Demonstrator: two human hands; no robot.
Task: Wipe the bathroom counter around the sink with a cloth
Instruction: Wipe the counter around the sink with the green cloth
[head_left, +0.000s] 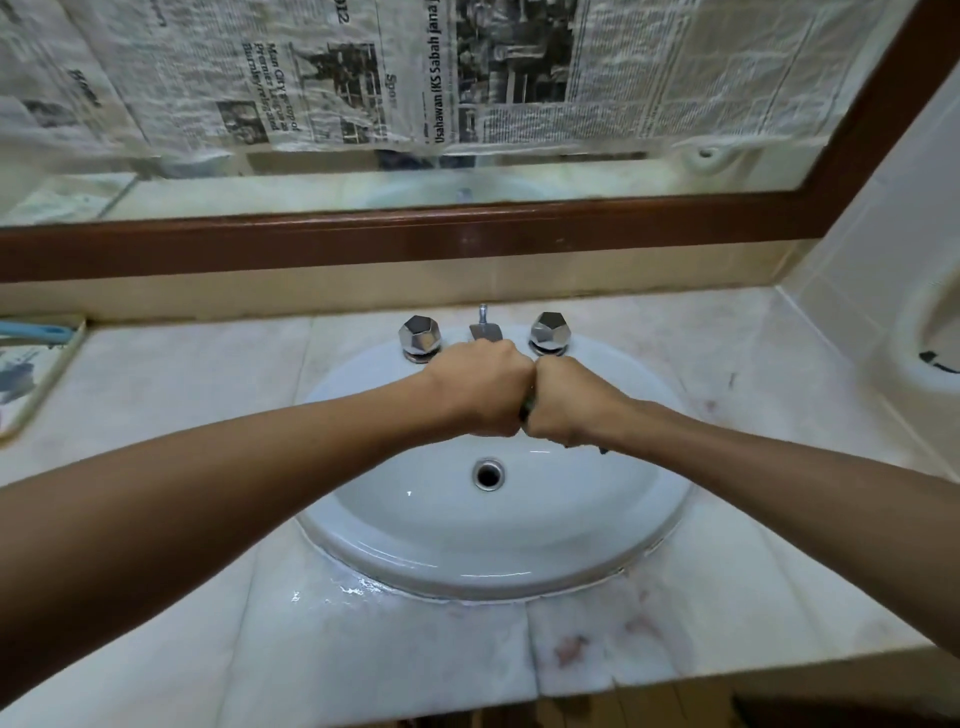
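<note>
Both hands are held together above the white oval sink (395, 551), just in front of the tap spout (485, 331). My left hand (480, 392) and my right hand (569, 402) are closed into fists, knuckle to knuckle. A dark cloth (527, 410) shows only as a thin strip between the two fists, and a small dark end (602, 449) pokes out under my right hand. Most of the cloth is hidden inside the fists. The pale marble counter (332, 649) surrounds the sink and has a wet patch at the sink's front left rim.
Two faceted chrome tap knobs (420, 335) (549, 330) flank the spout. The drain (488, 474) lies below my hands. A tray (36, 379) with a blue item sits on the counter's far left. A brown-framed mirror (415, 234) covered with newspaper rises behind; a tiled wall stands to the right.
</note>
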